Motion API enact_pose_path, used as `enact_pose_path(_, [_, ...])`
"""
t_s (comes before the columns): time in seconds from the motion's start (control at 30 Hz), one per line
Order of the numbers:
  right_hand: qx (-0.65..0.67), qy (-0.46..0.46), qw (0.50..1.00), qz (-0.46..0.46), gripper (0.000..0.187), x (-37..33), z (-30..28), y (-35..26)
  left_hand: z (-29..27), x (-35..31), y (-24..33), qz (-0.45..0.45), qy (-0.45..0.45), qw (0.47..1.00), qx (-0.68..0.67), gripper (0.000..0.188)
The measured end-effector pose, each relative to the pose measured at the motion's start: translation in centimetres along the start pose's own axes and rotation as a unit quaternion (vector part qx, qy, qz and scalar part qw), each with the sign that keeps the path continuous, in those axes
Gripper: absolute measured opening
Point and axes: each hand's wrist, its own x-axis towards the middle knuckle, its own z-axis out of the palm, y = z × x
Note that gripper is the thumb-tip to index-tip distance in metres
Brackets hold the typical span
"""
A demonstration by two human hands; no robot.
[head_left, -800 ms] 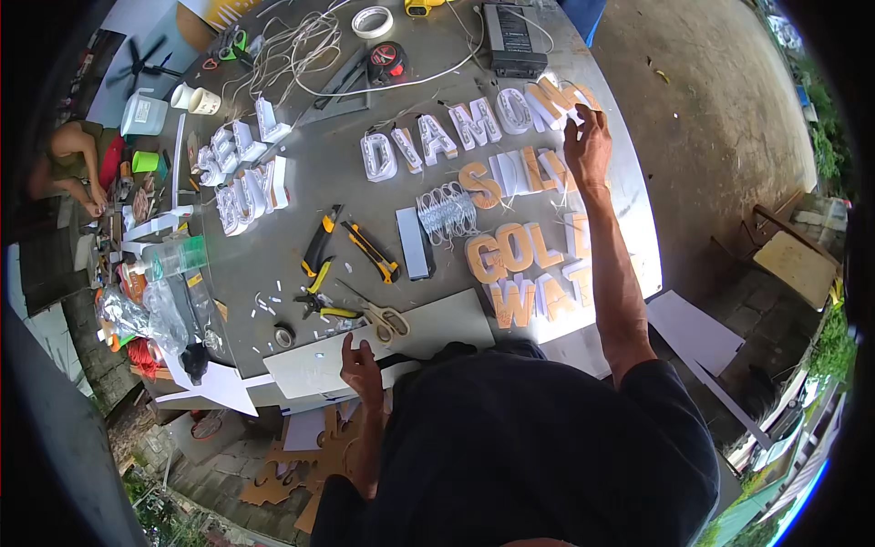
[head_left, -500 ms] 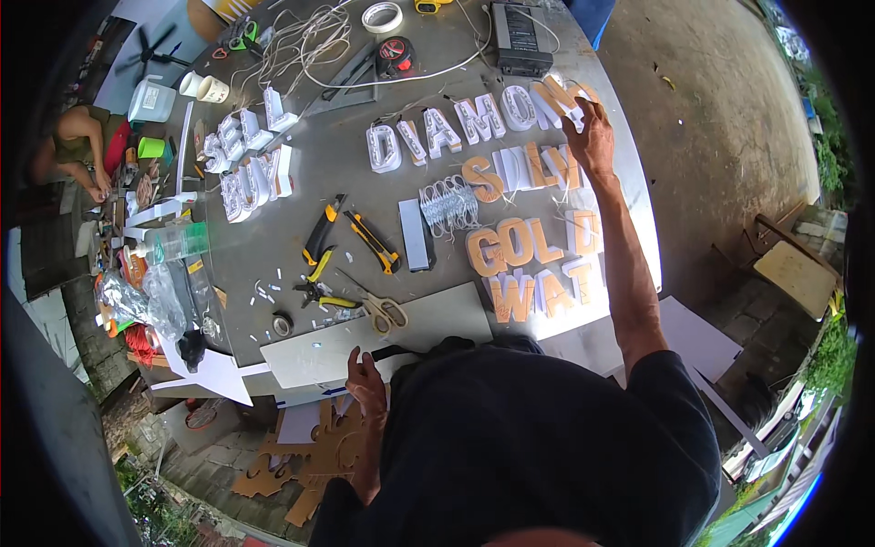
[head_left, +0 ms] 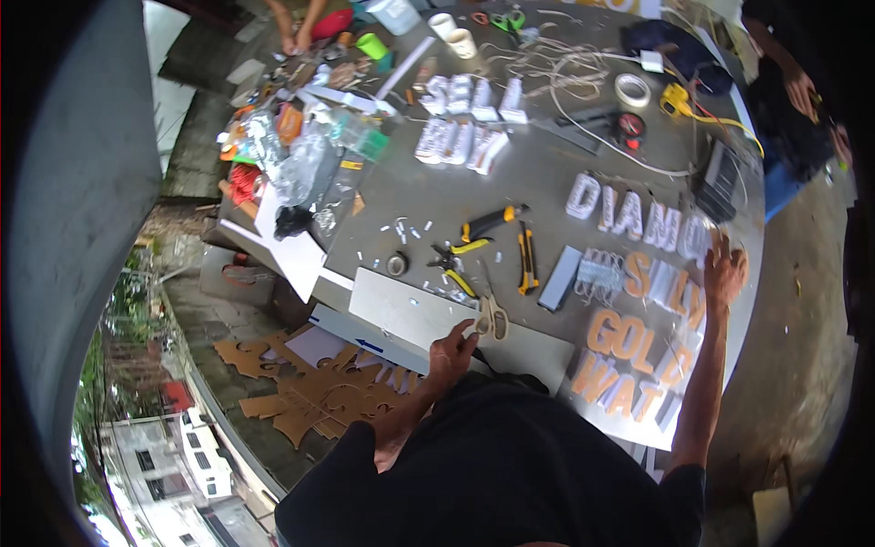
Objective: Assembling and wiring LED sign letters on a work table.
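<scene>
At the right end of the top row of white block letters (head_left: 645, 217), my right hand (head_left: 725, 272) has its fingers bent around a letter. That letter is mostly hidden under the fingers. Closer to me lie rows of tan-faced block letters (head_left: 612, 334) with white sides. My left hand (head_left: 450, 356) hovers at the near edge of a pale flat board (head_left: 401, 310), its fingers loosely curled and thumb apart, with nothing seen in them. Just beyond it lie beige-handled scissors (head_left: 493, 321). A coiled string of small light modules (head_left: 599, 276) sits beside a grey-blue rectangular block (head_left: 559, 277).
Pliers (head_left: 447, 258), a cutter knife (head_left: 528, 260) and black tape (head_left: 396, 263) lie mid-table. Farther off are loose wires (head_left: 556, 68), a tape measure (head_left: 629, 128) and a black power supply (head_left: 717, 182). Clutter fills the left side. Another person's hands (head_left: 296, 35) show at upper left; someone stands at upper right.
My view has swung, so the table appears shifted and turned. My right hand stays at the far end of the top letter row. My left hand has come over the board's edge near the scissors.
</scene>
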Motion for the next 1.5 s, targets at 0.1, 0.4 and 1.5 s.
enact_pose_path(0.1, [-0.033,-0.01,0.999,-0.009,0.06,-0.2,0.1,-1.4,0.0,0.2,1.2,0.009,-0.002,1.0,0.0,0.031])
enact_pose_path(0.4, [0.065,-0.058,0.996,0.023,0.035,-0.5,1.3,2.1,0.7,2.2,5.1,0.008,-0.065,0.997,-0.045,0.034])
enact_pose_path(1.5, [0.578,0.023,0.688,0.439,0.056,-11.2,-17.0,10.5,39.0,18.4,35.3,0.552,-0.201,0.699,0.409,0.026])
